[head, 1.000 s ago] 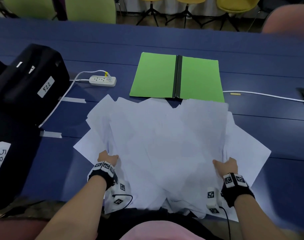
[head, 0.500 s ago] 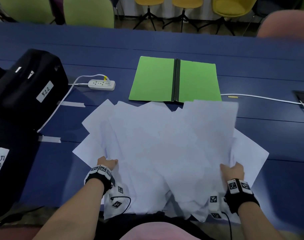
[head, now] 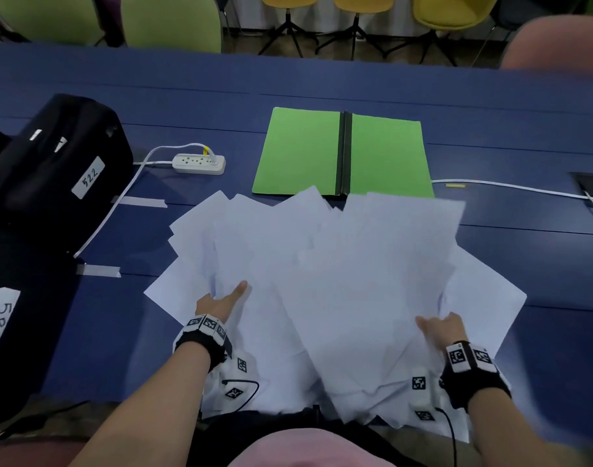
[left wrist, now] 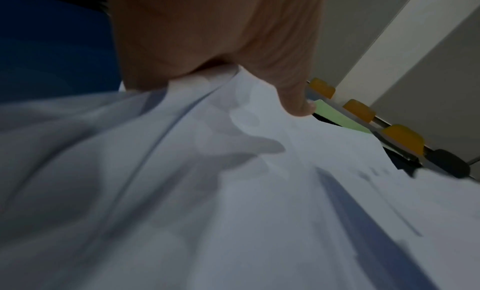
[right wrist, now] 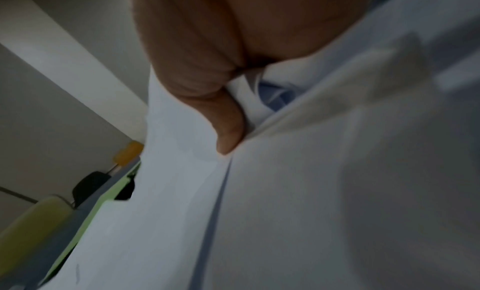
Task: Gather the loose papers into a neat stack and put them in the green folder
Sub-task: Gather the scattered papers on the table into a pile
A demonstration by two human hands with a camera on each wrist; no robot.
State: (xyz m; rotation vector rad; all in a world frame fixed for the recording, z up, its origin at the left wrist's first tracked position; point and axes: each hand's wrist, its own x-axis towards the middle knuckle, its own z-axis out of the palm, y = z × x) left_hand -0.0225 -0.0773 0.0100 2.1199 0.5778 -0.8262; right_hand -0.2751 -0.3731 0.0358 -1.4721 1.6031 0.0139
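Step in hand, as judged: drawing the spread sheets together. Not yet a stack.

The papers [head: 338, 281] lie fanned across the centre and lower centre of the head view on the blue table [head: 490, 106], corners pointing all ways; their near edges hang over the table's front edge. The green folder [head: 345, 153] lies open and flat just above them in the frame, its bottom edge under the farthest sheet tips.

To do it well: sweep both sides inward together, keep the sheets flat so none buckle, then stand the bundle on one edge and tap it square. Mind the overhanging sheets at the bottom of the frame; they look likely to slip off. Likely risk: the outermost sheets at far left and lower right get left out of the sweep.

Your left hand [head: 220, 303] is at the lower left of the pile, thumb on top and pointing up-frame, fingers hidden beneath; the left wrist view shows their shadow through the paper, so it grasps the sheets. Your right hand [head: 440, 326] at lower right does likewise: the right wrist view shows the thumb pressed down on a fold, pinching the sheets.
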